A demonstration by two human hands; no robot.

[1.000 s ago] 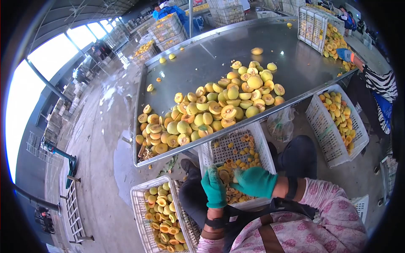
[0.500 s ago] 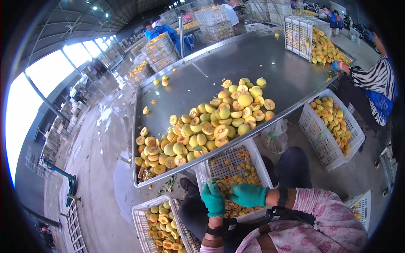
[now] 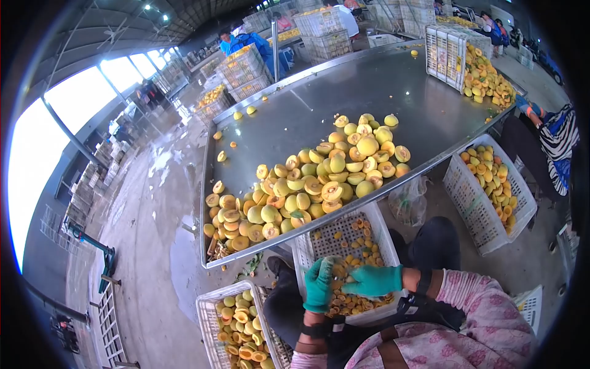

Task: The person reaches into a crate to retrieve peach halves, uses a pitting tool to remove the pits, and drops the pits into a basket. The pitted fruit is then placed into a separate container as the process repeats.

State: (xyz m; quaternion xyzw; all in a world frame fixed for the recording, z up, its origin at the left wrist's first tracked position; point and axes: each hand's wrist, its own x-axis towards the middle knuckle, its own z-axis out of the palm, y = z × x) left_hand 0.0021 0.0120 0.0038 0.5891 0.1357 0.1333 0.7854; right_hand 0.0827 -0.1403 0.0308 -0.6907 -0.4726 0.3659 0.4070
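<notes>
Both my hands wear green gloves and meet over a white plastic crate on my lap side of the table. The crate holds several small orange fruit pieces. My left hand is curled around a pale yellow peach, held just above the crate. My right hand points its fingers at that peach from the right; what it grips is hidden. A big pile of yellow peaches, whole and halved, lies on the steel table just beyond the crate.
A crate of peach halves stands at my lower left and another one at the right. A plastic bag hangs under the table edge. A co-worker's striped sleeve is at far right. A tipped crate spills peaches on the table's far end.
My head has tilted, so the table sits lower in view than a second ago. Both hands stay together over the crate, the right hand now lower and flatter.
</notes>
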